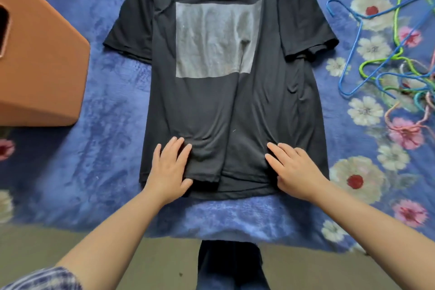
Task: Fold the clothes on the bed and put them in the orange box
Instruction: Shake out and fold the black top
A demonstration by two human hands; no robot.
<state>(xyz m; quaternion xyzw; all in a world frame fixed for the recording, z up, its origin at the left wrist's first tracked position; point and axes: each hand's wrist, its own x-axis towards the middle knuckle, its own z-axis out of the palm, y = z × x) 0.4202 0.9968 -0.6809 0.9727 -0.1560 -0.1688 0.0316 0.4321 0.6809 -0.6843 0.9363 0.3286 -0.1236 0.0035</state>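
Head view: black shirt (219, 92) spread flat, front up, mid-bed, hem at the near edge, likely laid out for folding; left hand (170, 169) and right hand (295, 169), fingers straight, pressing the hem flat; orange box (40, 66) at the bed's left edge, within reach; hangers (395, 66) at the right edge.

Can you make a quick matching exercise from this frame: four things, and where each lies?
Things:
1. T-shirt
2. Box
3. Hangers
4. Left hand

Places:
A. Heaped at the bed's right edge
B. Spread flat in the middle of the bed
C. Flat on the shirt's hem, left side
D. On the bed at the far left

Pairs: 1-B, 2-D, 3-A, 4-C
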